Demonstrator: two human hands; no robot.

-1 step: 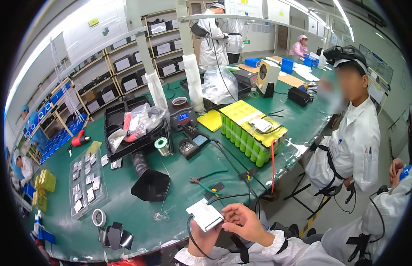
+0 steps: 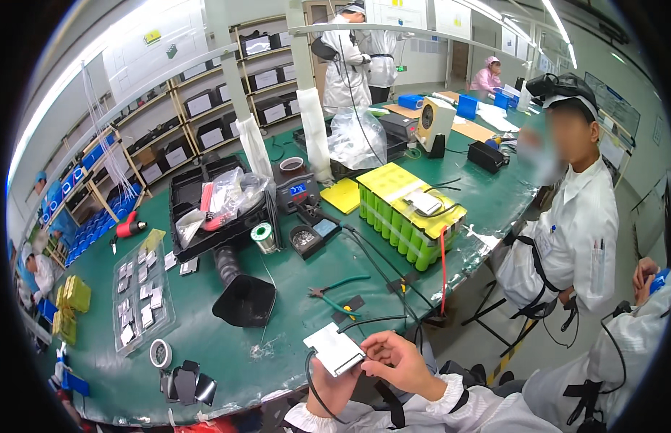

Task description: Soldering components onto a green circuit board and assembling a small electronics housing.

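A flat silver-white electronic module point(image 2: 334, 349) with black cables lies tilted across the fingers of my left hand point(image 2: 331, 391), which grips it from below near the front table edge. My right hand point(image 2: 402, 365) has its thumb and forefinger pinched together at the module's right edge. Whatever sits between those fingertips is too small to make out. Just beyond are green-handled cutting pliers point(image 2: 337, 286) and a black cable running from the module's top. Farther off stands a battery pack point(image 2: 394, 228) of green cells with a yellow top, a similar white module lying on it.
A black funnel-shaped hood point(image 2: 243, 302) stands left of the pliers. Behind it are a solder spool point(image 2: 263, 237), a soldering station point(image 2: 298, 192) and a black crate point(image 2: 178, 209). A clear tray point(image 2: 144, 328) holds several small modules. A co-worker point(image 2: 577, 216) sits at the right.
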